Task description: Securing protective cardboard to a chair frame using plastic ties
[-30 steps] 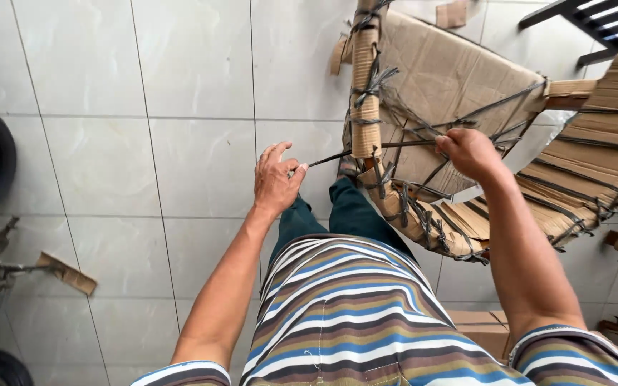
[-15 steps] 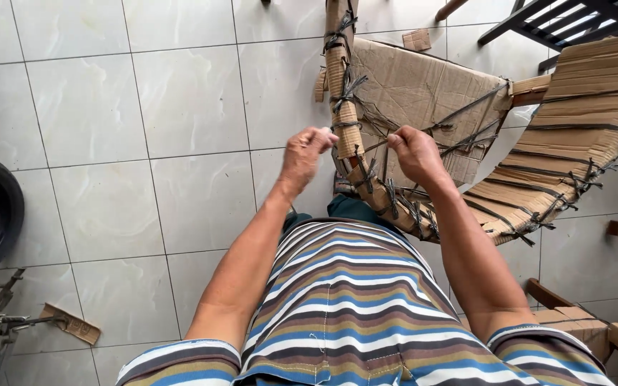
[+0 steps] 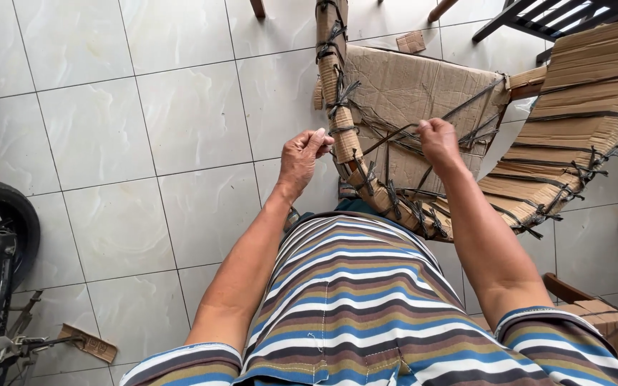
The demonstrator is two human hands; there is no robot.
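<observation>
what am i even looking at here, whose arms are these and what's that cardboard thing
This is one picture from a camera worn on a person's head, looking straight down, so the arms and the striped shirt belong to the wearer. There is no machine here, only two bare hands.

The left hand pinches something thin beside a cardboard-wrapped bar. The right hand is closed on a dark strap that runs across to that bar. The bar is part of a furniture frame packed in brown cardboard and bound with many dark straps.

Everything stands on a pale tiled floor. A second cardboard-wrapped piece lies on the right, and at the left edge a tyre shows.
</observation>
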